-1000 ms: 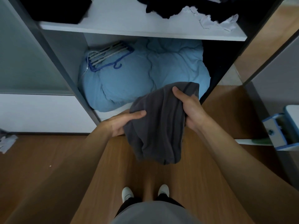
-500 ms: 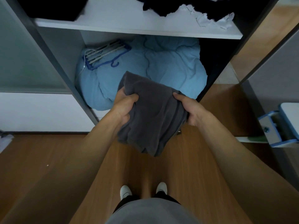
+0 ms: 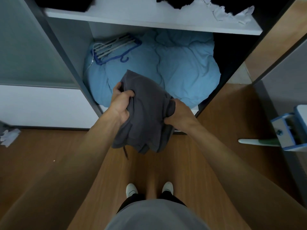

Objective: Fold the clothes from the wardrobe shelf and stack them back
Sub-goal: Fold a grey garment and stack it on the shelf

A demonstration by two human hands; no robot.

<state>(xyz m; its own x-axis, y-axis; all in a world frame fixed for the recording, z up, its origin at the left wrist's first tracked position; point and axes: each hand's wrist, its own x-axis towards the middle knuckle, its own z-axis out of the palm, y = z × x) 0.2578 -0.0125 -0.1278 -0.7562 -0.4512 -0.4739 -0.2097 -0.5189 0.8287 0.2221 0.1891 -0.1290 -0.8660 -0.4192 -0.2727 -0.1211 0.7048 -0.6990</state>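
Grey, soft knit fabric is the thing in hand: a dark grey garment (image 3: 146, 113), bunched and part-folded, held in the air in front of the open wardrobe, above the brown wooden floor (image 3: 49, 163) and just in front of the pale blue quilted duvet (image 3: 182, 68) stuffed into the lower compartment. The left hand (image 3: 122, 103) grips the garment's left edge with its fingers (image 3: 117, 87) curled shut around a fold of cloth and the thumb pressed over the front. The right hand (image 3: 178, 116) pinches the right edge, fingers tucked behind the cloth and clamped on it. A thin cord (image 3: 125, 151) dangles from the lower hem.

The fold looks only half made, with loose layers hanging unevenly at the bottom. To do it well, I judge the hands should bring the two edges level, pull the cloth lightly taut so the layers lie flat, and tuck the cord inside before the last fold. With no flat surface under it, the garment may sag, so a firm hold on both edges matters. The white wardrobe shelf (image 3: 149, 19) above, where black clothes (image 3: 176, 2) and a crumpled white cloth (image 3: 232, 12) lie unsorted, has bare space in the middle for the finished piece.
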